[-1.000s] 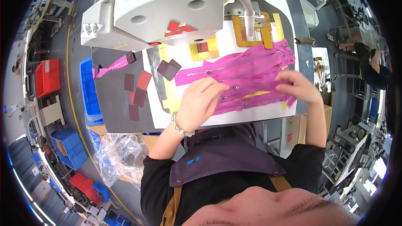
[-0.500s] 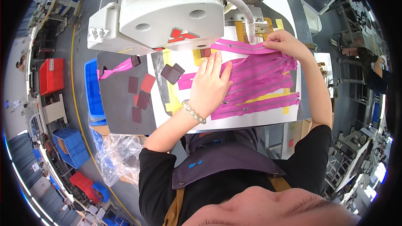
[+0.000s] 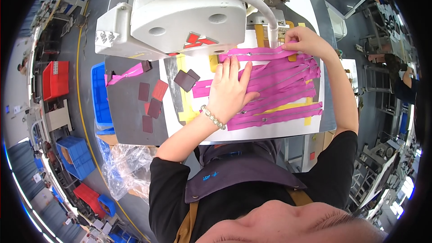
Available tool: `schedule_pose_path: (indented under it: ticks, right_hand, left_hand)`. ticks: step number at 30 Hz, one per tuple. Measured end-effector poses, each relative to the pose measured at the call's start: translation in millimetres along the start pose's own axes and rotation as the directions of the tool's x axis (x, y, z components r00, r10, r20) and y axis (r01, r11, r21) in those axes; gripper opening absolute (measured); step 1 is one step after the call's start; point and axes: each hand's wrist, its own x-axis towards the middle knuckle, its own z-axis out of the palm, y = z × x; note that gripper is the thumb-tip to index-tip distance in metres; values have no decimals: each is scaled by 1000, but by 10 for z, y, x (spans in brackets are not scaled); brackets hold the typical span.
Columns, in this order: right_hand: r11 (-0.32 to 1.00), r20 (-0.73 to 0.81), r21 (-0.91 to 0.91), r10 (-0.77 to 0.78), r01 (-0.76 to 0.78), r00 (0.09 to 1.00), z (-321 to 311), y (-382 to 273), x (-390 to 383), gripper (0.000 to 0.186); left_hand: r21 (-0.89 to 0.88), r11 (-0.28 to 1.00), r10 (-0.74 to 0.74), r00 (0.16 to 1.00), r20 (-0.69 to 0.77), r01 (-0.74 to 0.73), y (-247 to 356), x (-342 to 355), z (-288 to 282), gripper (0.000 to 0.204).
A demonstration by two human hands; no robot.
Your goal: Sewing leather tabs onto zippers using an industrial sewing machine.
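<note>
A magenta zipper strip (image 3: 258, 54) with a grey chain lies crosswise under the front of the white sewing machine (image 3: 189, 27). My right hand (image 3: 308, 44) pinches its right end between thumb and fingers. Spread flat, my left hand (image 3: 230, 87) rests over the work, its fingertips at the strip's left end and its thumb pointing right. Several more magenta zippers (image 3: 283, 83) lie side by side beneath and to the right of that hand. One zipper (image 3: 274, 116) lies nearest to me on the white sheet (image 3: 189, 131). My left palm hides parts of the pile.
Dark red and brown rectangular patches (image 3: 154, 108) are scattered on the grey tabletop (image 3: 123, 126) at left. A magenta piece with brown ends (image 3: 128, 74) lies beyond them. A blue bin (image 3: 101, 94) stands beside the table, above clear plastic bags (image 3: 128, 166). Yellow tape (image 3: 186, 116) marks the sheet.
The pinched strip has shifted left and slightly nearer, covering the small red patch at its left end. My right hand moved with it. My left thumb has spread away from the fingers.
</note>
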Motion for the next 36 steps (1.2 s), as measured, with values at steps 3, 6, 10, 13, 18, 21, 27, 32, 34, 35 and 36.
schedule_pose_path:
  ticks: [3, 6, 10, 13, 18, 21, 27, 32, 34, 35, 36]
  right_hand:
    - [910, -379, -334, -368, 245, 849, 194, -96, 27, 19]
    - [828, -348, -370, -544, 421, 763, 536, -186, 173, 17]
    - [867, -537, -226, -491, 444, 686, 982, -312, 465, 27]
    - [803, -537, -203, -570, 560, 622, 1036, -328, 540, 33]
    - [796, -448, 157, -470, 584, 761, 957, -270, 329, 24]
    - [793, -263, 37, -579, 608, 772, 895, -251, 209, 21]
    - [754, -306, -338, -654, 563, 692, 907, -296, 63, 19]
    - [760, -233, -313, -643, 569, 730, 904, -245, 27, 34]
    - [749, -245, -342, -654, 567, 716, 918, -212, 20, 38]
    - [743, -251, -357, -660, 566, 708, 926, -197, 17, 40]
    - [765, -240, -349, -631, 541, 738, 934, -186, 14, 42]
  left_hand:
    - [22, 1000, -11, 1000, -8, 11, -2, 17, -8, 76]
    - [33, 999, -4, 1000, -14, 5, -3, 30, -35, 73]
    - [-131, 973, 177, 980, -88, -188, -91, 20, -109, 58]
    - [-84, 875, 430, 843, -323, -478, -206, -22, -179, 41]
    - [17, 803, 548, 727, -413, -596, -330, -93, -205, 25]
    - [3, 837, 514, 784, -350, -547, -352, -110, -143, 27]
    - [-70, 917, 373, 906, -201, -393, -364, -144, -62, 36]
    - [-195, 949, 239, 969, -64, -247, -342, -179, -87, 50]
    - [-207, 950, 231, 972, -47, -236, -330, -191, -85, 51]
    - [-222, 947, 230, 973, -36, -232, -325, -196, -80, 52]
    - [-232, 943, 235, 971, -37, -237, -327, -196, -73, 53]
